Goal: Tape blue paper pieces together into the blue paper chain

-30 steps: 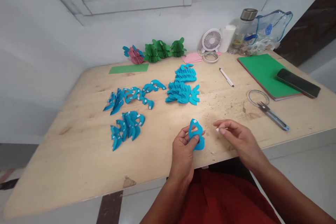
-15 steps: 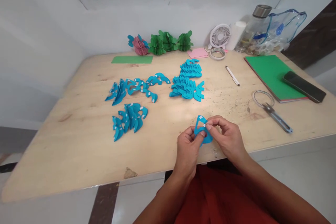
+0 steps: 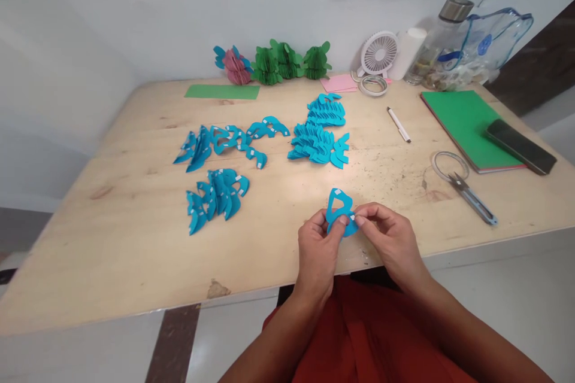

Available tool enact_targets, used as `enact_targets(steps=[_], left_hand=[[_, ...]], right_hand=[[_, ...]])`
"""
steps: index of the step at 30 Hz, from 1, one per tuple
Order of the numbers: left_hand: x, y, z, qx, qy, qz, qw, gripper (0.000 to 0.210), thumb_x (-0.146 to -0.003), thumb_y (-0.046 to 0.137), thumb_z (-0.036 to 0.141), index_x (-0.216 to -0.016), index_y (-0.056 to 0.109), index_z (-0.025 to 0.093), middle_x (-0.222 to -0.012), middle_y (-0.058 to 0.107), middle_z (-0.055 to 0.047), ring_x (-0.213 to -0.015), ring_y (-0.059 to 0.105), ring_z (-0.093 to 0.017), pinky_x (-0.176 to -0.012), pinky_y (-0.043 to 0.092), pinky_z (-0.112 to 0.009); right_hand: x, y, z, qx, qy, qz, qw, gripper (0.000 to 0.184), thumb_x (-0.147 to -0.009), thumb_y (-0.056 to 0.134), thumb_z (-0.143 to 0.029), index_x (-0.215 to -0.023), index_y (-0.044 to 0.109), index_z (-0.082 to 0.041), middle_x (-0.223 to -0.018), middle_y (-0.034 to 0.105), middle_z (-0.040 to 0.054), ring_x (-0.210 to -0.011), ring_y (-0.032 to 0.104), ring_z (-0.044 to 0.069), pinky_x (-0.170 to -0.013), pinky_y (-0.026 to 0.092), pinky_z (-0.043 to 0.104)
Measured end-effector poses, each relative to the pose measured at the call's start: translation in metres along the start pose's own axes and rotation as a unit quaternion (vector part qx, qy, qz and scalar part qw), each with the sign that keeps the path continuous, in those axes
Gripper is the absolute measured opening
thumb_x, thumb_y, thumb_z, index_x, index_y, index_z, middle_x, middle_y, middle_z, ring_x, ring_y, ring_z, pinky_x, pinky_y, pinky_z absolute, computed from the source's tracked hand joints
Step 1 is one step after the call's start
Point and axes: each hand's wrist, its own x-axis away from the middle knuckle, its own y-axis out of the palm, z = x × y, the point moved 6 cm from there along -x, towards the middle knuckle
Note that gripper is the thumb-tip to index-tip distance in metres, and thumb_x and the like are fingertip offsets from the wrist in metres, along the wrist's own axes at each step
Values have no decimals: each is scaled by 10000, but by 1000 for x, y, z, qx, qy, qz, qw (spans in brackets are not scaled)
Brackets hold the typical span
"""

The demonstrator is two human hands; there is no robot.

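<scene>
My left hand (image 3: 318, 245) pinches a blue paper cutout (image 3: 344, 198) between thumb and fingers, just above the table's front edge. The cutout has an opening in its upper part and a white tape square near its top. My right hand (image 3: 389, 233) is closed in a pinch at the cutout's right edge, on a small white tape piece (image 3: 353, 217). Whether that piece is stuck to the paper, I cannot tell. Left of my hands lie blue cutouts (image 3: 220, 191) with white tape squares, bunched together. More taped blue cutouts (image 3: 229, 139) spread behind them.
Stacked blue cutouts (image 3: 314, 143) lie mid-table. Paper figures (image 3: 287, 63), a green strip (image 3: 222, 91), a fan (image 3: 380, 55) and a bottle (image 3: 449, 30) are at the back. On the right are thread snips (image 3: 474, 200), tape rolls (image 3: 449, 166), a pen (image 3: 399, 124), green paper (image 3: 467, 125) and a phone (image 3: 521, 146).
The cutout has turned in my left hand and shows its opening more fully. My right fingertips and the white piece now sit at its right edge. The view has tilted down slightly.
</scene>
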Motion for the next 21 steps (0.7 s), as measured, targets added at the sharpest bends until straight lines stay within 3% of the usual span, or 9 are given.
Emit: enact_targets(steps=[21], left_hand=[[7, 3, 1, 47, 10, -17, 999, 58, -686, 702, 177, -723, 673, 143, -704, 650, 15, -685, 541, -100, -699, 428, -218]], right_hand=[[6, -2, -9, 73, -83, 53, 992, 57, -784, 591, -225, -735, 598, -197, -802, 643, 34, -800, 598, 182, -738, 464, 312]])
